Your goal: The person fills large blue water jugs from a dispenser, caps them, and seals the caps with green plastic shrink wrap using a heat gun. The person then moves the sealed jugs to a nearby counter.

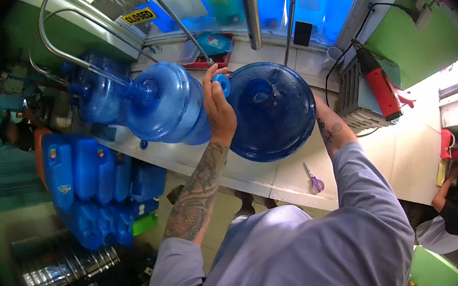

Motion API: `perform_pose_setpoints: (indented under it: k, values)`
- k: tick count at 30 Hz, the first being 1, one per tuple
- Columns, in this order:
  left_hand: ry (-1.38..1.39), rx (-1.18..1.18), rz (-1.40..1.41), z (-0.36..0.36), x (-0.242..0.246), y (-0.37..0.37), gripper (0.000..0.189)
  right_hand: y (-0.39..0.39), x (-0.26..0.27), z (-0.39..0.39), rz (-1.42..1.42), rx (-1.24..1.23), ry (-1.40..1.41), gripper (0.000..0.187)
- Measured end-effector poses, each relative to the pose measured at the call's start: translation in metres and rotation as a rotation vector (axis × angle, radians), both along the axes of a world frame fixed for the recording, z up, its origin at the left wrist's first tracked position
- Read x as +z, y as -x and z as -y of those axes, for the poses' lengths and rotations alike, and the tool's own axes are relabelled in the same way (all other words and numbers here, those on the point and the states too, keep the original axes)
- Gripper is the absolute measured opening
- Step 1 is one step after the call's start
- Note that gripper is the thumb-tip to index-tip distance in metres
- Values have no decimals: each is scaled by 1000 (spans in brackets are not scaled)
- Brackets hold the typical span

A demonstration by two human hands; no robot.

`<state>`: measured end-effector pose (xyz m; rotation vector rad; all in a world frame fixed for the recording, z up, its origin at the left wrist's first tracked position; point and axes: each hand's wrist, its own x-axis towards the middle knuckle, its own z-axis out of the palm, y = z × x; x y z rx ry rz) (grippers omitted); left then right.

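Note:
My left hand holds a light blue bottle cap between thumb and fingers, beside the rim of a dark blue round water jug. The jug stands on the tiled counter, its open neck facing up, with no cap on it. My right forearm runs along the jug's right side; the jug hides the right hand, so its grip does not show. Left of my left hand is a clear blue water jug with a bent metal filling pipe at its mouth. Another blue jug stands behind it.
Purple-handled scissors lie on the counter. A red heat gun rests on a grey slatted box. Along the window are a red tray, a phone and a white mug. Blue jerrycans are stacked left. People are at both sides.

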<state>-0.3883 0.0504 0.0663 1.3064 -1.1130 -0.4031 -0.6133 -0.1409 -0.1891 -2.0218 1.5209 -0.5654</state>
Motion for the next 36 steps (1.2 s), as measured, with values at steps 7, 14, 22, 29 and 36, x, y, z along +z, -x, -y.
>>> perform_pose_setpoints:
  k: [7, 14, 22, 29, 36]
  values:
    - [49, 3, -40, 5, -2, -3, 42, -18, 14, 17, -108, 77, -53, 42]
    - [32, -11, -98, 1, 2, 1, 40, -22, 21, 17, -149, 106, -72, 40]
    - [30, -15, -88, 0, 1, -2, 33, -15, 5, 25, -195, 101, -93, 39]
    - [20, -17, -87, 2, 3, 0, 31, -4, 32, 28, -188, 112, -118, 39]
    - [-17, -406, -458, 3, 46, 1, 25, 4, 239, -86, 626, 81, 521, 35]
